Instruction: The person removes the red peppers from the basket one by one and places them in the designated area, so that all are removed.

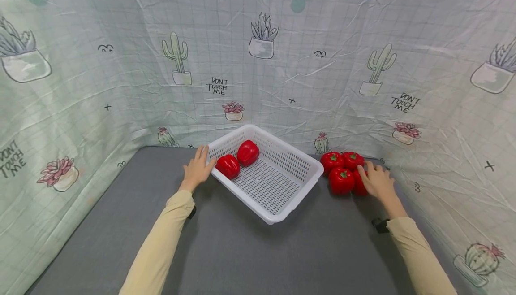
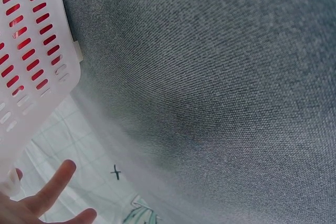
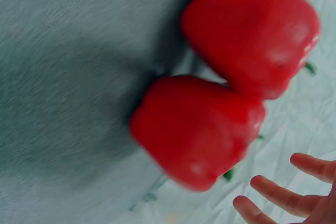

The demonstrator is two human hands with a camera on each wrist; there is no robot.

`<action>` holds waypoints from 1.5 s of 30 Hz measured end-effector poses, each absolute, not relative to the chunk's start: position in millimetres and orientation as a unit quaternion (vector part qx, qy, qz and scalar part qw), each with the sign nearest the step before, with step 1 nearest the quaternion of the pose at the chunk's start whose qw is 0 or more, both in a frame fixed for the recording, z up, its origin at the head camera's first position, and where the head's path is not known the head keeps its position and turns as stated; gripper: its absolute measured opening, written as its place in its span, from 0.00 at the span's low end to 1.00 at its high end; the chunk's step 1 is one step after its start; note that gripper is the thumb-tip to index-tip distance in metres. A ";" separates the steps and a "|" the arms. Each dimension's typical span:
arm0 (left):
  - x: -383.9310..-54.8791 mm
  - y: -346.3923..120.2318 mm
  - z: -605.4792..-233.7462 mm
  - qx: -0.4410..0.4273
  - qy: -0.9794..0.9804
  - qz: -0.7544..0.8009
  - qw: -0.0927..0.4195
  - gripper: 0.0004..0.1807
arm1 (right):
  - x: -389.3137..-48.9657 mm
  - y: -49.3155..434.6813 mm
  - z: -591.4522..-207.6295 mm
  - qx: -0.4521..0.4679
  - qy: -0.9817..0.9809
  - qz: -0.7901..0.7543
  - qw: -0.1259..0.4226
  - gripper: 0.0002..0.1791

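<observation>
In the head view, my left hand (image 1: 197, 168) rests at the left corner of a white perforated plastic basket (image 1: 290, 151), its thumb near the rim. The left wrist view shows spread fingers (image 2: 51, 188) beside the basket wall (image 2: 39, 98). Two red bell peppers (image 1: 247, 153) lie inside, at the left end. On the right, several red bell peppers (image 1: 341, 181) with green stems stand in a tight cluster. My right hand (image 1: 379, 183) reaches over the nearest right pepper (image 1: 359, 185), partly covering it. Gaps show between its extended fingers (image 3: 283, 196) and the peppers (image 3: 199, 129) in the right wrist view.
A dark grey cloth-covered table (image 1: 250, 259) lies under everything. Pale fabric printed with cacti (image 1: 225, 30) hangs around the back and both sides. The pepper cluster stands close to the back right of the table, just beyond the basket's right corner.
</observation>
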State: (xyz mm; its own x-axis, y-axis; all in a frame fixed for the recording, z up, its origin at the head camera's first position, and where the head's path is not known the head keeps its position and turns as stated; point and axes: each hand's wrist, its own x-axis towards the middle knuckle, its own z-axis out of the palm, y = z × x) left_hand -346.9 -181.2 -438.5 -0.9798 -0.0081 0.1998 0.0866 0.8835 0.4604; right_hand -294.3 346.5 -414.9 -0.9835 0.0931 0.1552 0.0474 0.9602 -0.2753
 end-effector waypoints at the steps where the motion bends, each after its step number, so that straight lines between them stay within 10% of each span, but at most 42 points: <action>1: -346.7 -181.1 -438.4 -0.020 -0.966 -0.240 0.098 0.34 | -293.5 343.3 -412.6 -0.031 -0.987 0.136 0.081 0.39; 28: -346.9 -182.9 -438.8 -0.023 -0.966 -0.237 0.098 0.34 | -310.5 223.1 -350.2 0.175 -0.951 0.136 0.215 0.26; 45: -347.7 -182.9 -439.0 -0.025 -0.967 -0.235 0.094 0.34 | -340.2 133.8 -327.1 0.207 -0.935 0.209 0.200 0.23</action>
State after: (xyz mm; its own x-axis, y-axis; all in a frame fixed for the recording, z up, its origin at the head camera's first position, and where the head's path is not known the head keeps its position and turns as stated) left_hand -347.7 -182.9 -439.0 -0.9810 0.0049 0.1938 0.0933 0.8882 0.4498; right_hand -340.2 133.8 -327.1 -0.8347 -0.3030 0.4599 -0.4703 0.8267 -0.3088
